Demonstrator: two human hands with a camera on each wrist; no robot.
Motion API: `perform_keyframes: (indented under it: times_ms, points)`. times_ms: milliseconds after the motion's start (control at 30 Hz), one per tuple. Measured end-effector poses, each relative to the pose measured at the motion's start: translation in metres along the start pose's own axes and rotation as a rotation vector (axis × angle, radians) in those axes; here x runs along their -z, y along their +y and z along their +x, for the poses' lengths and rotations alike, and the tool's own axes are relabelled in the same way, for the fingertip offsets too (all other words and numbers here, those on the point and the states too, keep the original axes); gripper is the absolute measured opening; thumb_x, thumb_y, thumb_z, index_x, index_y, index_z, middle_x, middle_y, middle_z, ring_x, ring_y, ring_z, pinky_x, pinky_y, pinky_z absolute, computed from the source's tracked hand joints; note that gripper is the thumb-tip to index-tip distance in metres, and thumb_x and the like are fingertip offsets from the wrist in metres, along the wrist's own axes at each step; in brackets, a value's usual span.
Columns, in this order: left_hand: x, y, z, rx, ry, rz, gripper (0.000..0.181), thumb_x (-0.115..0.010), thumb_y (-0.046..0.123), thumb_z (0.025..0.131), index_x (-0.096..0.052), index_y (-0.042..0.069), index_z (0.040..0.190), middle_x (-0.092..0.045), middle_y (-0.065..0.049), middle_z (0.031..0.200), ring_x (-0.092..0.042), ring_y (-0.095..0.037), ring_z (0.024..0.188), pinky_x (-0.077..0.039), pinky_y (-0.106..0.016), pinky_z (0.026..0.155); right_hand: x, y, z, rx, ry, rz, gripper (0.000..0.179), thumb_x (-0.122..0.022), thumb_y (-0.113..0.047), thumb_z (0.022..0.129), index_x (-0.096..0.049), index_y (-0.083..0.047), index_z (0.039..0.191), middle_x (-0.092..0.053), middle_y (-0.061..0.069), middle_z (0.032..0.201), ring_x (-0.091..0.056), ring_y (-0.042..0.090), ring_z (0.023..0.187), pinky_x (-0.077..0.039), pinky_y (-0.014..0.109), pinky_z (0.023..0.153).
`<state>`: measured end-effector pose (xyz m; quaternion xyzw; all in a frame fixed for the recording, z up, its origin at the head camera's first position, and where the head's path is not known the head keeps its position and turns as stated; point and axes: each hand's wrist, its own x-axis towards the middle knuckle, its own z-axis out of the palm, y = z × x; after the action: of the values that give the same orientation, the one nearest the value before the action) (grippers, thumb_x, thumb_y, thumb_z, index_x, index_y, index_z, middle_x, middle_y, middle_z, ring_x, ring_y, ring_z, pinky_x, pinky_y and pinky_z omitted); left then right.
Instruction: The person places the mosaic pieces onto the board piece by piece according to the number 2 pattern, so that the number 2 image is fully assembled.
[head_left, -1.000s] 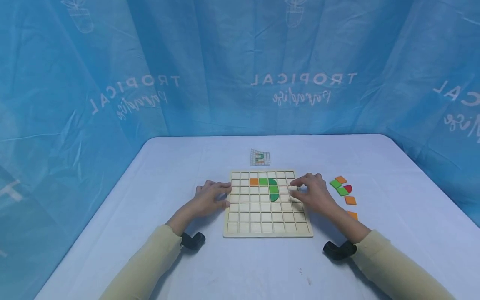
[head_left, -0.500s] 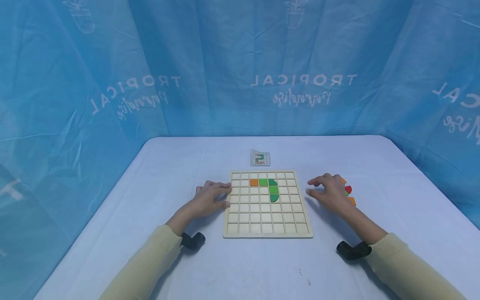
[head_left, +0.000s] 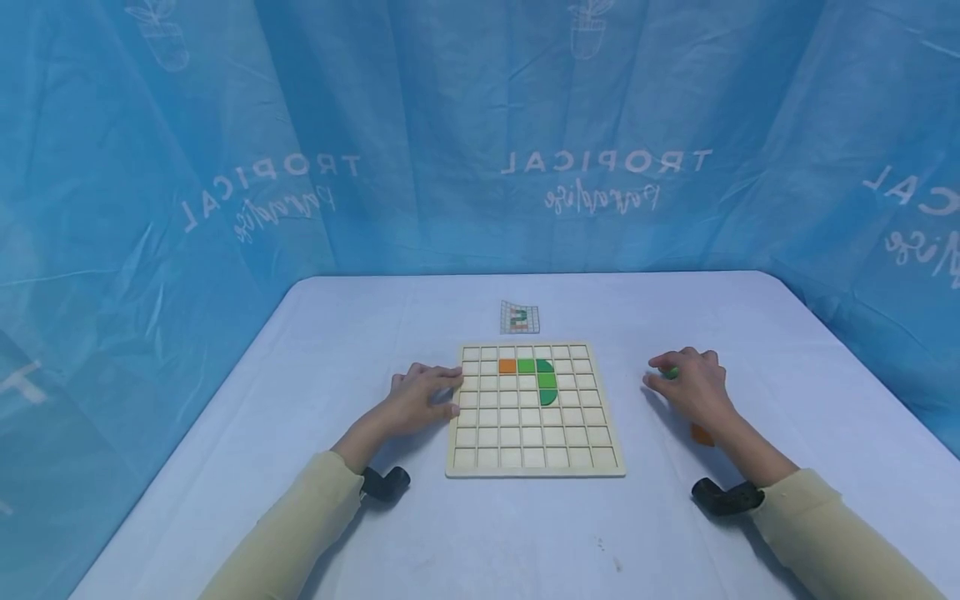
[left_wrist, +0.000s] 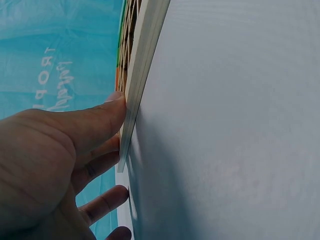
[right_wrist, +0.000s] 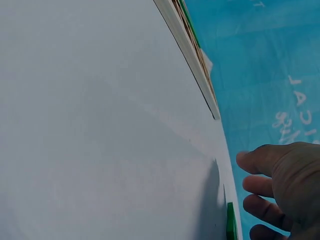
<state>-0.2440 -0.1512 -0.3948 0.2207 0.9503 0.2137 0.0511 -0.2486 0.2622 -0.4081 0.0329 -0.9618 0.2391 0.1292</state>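
A wooden grid board lies on the table with an orange square tile, green square tiles and rounded dark green tiles in its upper cells. My left hand rests at the board's left edge. In the left wrist view, its thumb touches the side of the rim and the other fingers are loosely spread. To the right of the board, my right hand is over the loose tiles, thumb and fingers apart. A green tile shows at the gap between them, and also lies low in the right wrist view.
Behind the board lies a small card printed with a grid and coloured pattern. A loose orange tile shows beside my right wrist; other loose tiles are hidden under that hand. A blue printed curtain hangs behind the white table.
My right hand has moved right, from the board's right edge to the loose tiles, which it now mostly covers. The left hand and the tiles on the board have stayed put.
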Motion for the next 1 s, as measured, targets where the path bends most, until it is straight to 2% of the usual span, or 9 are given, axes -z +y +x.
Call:
perform_keyframes:
  times_ms: [433,1000]
  points:
    - [0.000,-0.001,0.000,-0.015,0.005,-0.001,0.054,-0.067,0.029,0.091,-0.053,0.009,0.138,-0.044,-0.004,0.146,-0.036,-0.029,0.127,-0.025,-0.049,0.090,0.009,0.018,0.000,-0.009,0.015,-0.018,0.029,-0.069,-0.017,0.085,-0.069,0.006,0.103,-0.058,0.024,0.097,-0.040,0.044,0.097,-0.026,0.060,0.081]
    - [0.002,0.000,-0.002,-0.014,0.004,0.001,0.053,-0.067,0.028,0.091,-0.053,0.008,0.138,-0.044,-0.005,0.146,-0.036,-0.029,0.127,-0.026,-0.049,0.090,0.007,0.026,0.003,-0.035,-0.005,-0.036,0.032,-0.068,-0.015,0.085,-0.067,0.007,0.108,-0.059,0.023,0.094,-0.040,0.043,0.095,-0.027,0.057,0.077]
